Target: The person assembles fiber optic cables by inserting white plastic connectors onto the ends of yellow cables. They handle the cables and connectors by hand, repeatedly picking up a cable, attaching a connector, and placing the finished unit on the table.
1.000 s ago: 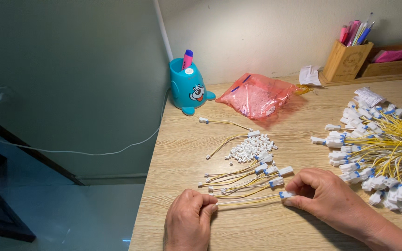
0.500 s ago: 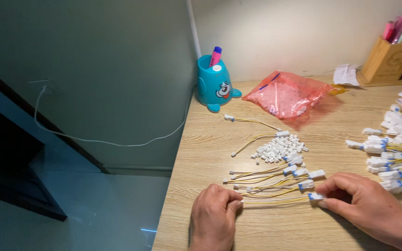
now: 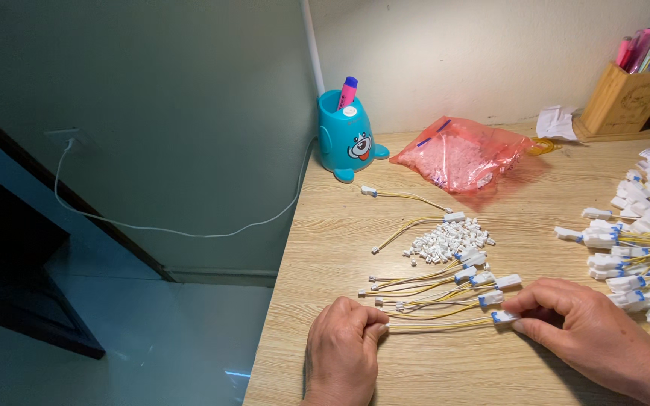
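Note:
My left hand (image 3: 342, 348) pinches the bare end of a thin yellow wire (image 3: 438, 325) lying on the wooden table (image 3: 445, 376). My right hand (image 3: 592, 334) grips the white connector with a blue band (image 3: 502, 316) at the wire's other end. Just beyond lie several similar yellow wires with white connectors (image 3: 445, 289), fanned out side by side. A small heap of tiny white plastic pieces (image 3: 445, 242) sits behind them.
A large pile of yellow wires with white connectors (image 3: 641, 256) fills the right side. A pink plastic bag (image 3: 464, 156) and a teal bear-shaped pen holder (image 3: 346, 137) stand at the back. A wooden pen box (image 3: 630, 98) is far right. The table edge drops off left.
The view has shifted so the table sits further right in frame. Both hands stay on the same wire, with almost no movement.

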